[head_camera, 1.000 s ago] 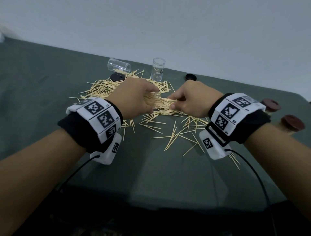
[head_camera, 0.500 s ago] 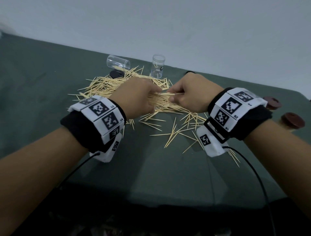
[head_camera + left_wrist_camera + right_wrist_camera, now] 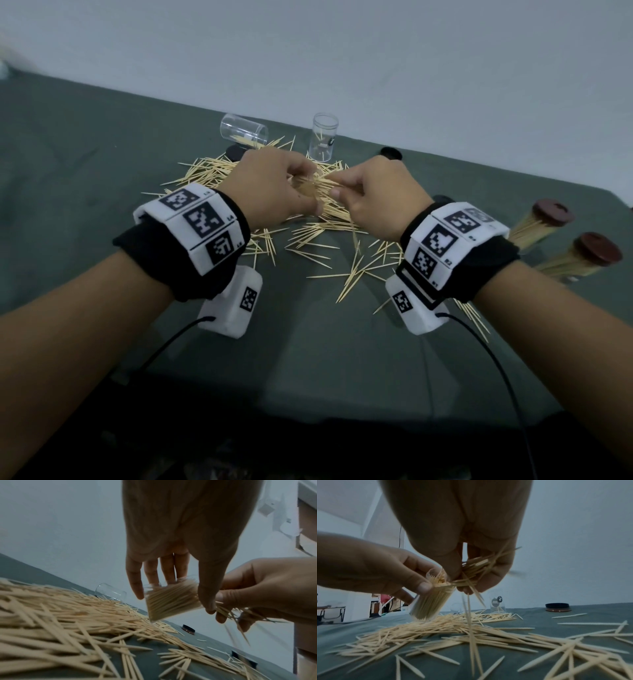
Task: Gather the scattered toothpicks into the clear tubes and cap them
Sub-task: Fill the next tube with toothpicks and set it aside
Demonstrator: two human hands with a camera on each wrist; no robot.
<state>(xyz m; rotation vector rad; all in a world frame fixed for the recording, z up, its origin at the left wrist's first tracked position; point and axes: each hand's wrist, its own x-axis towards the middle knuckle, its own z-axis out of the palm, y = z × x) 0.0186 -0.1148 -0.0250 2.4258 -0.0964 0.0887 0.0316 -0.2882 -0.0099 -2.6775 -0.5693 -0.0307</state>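
Pale matt wooden toothpicks [image 3: 318, 236], glossy see-through plastic tube [image 3: 171, 600], and a matt green cloth over the desk [image 3: 325, 359].

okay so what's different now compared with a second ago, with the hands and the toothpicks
Both hands rose off the pile. The left hand now holds a nearly full clear tube in the air, and the right hand feeds a toothpick bundle into its mouth; a few drop. The lying tube, upright tube and capped tubes stayed put.
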